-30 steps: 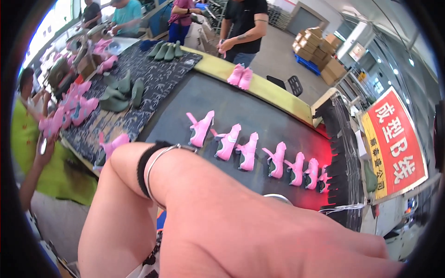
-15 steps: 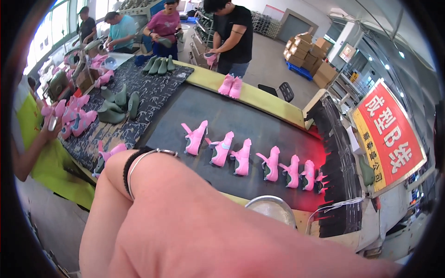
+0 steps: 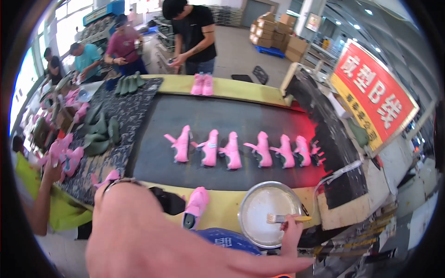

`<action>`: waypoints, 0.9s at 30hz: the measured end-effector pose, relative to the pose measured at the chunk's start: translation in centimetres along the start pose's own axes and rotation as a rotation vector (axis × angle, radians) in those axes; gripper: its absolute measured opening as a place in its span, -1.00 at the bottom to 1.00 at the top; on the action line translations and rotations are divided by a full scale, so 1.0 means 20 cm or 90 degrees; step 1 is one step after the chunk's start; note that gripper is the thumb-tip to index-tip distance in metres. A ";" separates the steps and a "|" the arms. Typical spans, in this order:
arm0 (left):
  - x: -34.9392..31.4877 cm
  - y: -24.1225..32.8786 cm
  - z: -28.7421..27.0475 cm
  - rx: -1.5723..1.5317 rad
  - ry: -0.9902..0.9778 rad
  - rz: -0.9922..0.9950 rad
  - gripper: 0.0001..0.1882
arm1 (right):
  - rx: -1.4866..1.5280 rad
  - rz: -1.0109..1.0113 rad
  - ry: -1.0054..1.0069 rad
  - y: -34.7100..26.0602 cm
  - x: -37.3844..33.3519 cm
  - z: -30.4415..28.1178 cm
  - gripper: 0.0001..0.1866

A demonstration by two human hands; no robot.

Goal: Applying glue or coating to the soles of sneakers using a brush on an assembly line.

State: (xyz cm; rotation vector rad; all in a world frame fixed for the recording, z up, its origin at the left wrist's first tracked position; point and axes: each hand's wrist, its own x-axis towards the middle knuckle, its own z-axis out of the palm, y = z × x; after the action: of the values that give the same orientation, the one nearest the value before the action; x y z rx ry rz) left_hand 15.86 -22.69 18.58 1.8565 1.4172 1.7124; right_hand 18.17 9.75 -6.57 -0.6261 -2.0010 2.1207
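My left hand (image 3: 153, 231) is large and blurred, very close in the lower left, with a bracelet at the wrist. One finger stretches to the right and nothing shows in the hand; the other fingers are hidden. In my right hand (image 3: 292, 230) is a paintbrush (image 3: 278, 218) with a yellow handle, its bristles over a round metal bowl (image 3: 240, 217) of white liquid. Left of the bowl, a pink shoe upper (image 3: 198, 201) stands on the yellow ledge (image 3: 222, 197). Several pink shoe uppers (image 3: 262, 150) lie in a row across the dark conveyor belt (image 3: 194, 109).
A black strip curtain (image 3: 320, 111) with red glow borders the belt's right end. Green shoe lasts (image 3: 97, 146) and pink uppers lie on the patterned table (image 3: 143, 99) at left. Co-workers stand at left and beyond the belt. Two pink shoes (image 3: 202, 85) sit on the far ledge.
My left hand has moved down and left. The bowl shows almost whole, and my right hand with the paintbrush and the near pink upper have come into sight. The view has shifted.
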 end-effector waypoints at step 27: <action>0.34 -0.22 0.12 -0.118 -0.044 0.073 -0.80 | -0.122 -0.049 -0.046 0.00 -0.02 -0.09 -0.70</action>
State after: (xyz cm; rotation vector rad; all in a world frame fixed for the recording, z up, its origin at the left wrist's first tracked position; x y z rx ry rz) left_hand 14.65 -14.30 18.96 1.9078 1.1056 1.7478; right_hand 19.18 11.18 -6.44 -0.4969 -2.2484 1.9493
